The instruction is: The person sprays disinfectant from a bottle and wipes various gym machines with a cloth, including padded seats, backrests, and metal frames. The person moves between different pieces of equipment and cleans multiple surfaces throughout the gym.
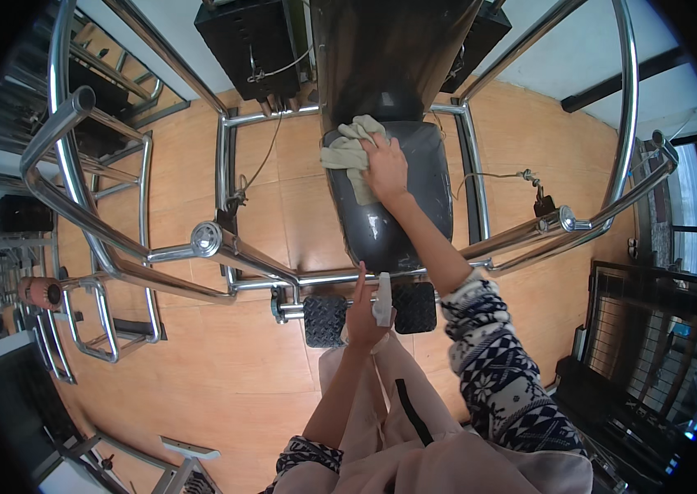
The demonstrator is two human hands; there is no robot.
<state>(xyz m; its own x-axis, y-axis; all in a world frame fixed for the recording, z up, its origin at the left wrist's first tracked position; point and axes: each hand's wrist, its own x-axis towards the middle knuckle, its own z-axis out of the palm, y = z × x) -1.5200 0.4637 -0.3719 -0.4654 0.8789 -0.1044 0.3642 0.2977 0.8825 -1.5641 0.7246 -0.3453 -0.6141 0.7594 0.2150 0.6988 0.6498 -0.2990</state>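
My right hand [387, 165] presses a crumpled pale green cloth [344, 154] onto the black padded seat [424, 179] of a gym machine. The cloth lies at the seat's rear left, close to the foot of the upright black backrest [379, 55]. Lower down, in front of the seat's front edge, my left hand [364, 321] is wrapped around a white spray bottle [382, 300]. Only its white top shows well; the palm and fingers hide most of the body. Light glints off the seat cover.
Chrome tubes frame the seat, with a left handle post [206, 239] and a right one [566, 218]. Two black textured foot pads [325, 321] sit below the seat. A cable [265, 163] hangs at the left. More gym equipment [104, 318] stands on the tan floor [243, 364].
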